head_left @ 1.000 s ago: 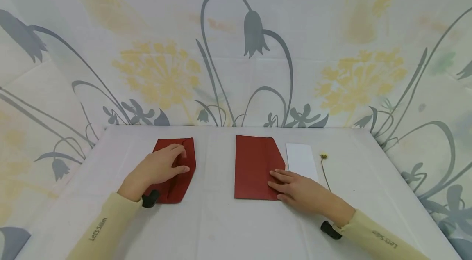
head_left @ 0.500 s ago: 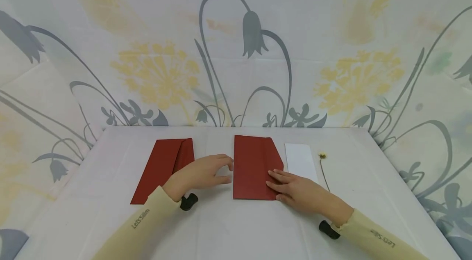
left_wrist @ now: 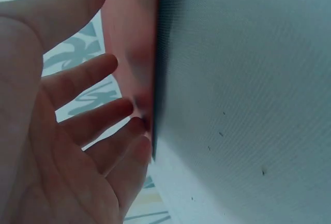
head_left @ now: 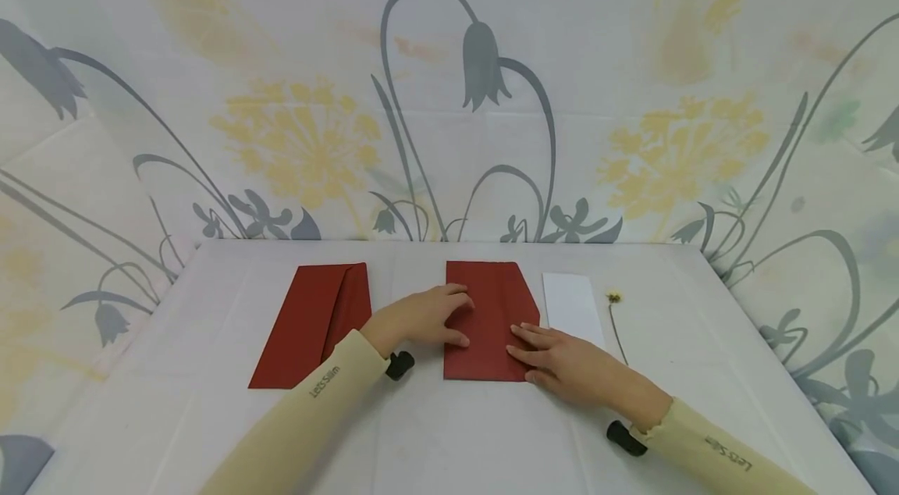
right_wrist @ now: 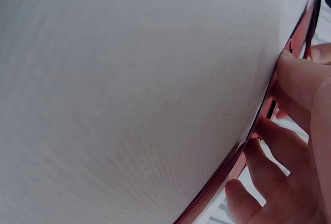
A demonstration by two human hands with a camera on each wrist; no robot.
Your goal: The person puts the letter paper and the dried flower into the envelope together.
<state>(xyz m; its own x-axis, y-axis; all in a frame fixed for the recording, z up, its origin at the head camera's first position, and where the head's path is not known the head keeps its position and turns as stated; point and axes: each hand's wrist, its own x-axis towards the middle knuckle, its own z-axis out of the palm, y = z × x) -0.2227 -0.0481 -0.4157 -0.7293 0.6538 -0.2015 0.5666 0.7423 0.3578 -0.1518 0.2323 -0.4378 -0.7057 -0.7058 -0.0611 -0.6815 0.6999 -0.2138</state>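
A red envelope [head_left: 490, 284] lies flat at the middle of the table, its angled flap side facing right. My left hand [head_left: 427, 317] is over the envelope's left part, fingers spread and loosely bent. In the left wrist view, the fingertips [left_wrist: 126, 105] reach down to the red paper, with the little finger close to its edge. My right hand [head_left: 579, 370] rests with its fingertips on the envelope's lower right part. The right wrist view has the right thumb [right_wrist: 295, 74] at the envelope's edge.
A second red envelope [head_left: 302, 315] lies to the left, partly behind my left forearm. On the right are a white card [head_left: 569, 300], partly behind my right hand, and a thin-stemmed dried yellow flower [head_left: 615, 315]. A flower-printed cloth backdrop [head_left: 632, 50] rises behind the white table [head_left: 421, 440].
My left hand has left the left envelope and moved right onto the middle one. The left envelope's flap now shows uncovered. My right hand stays in place.
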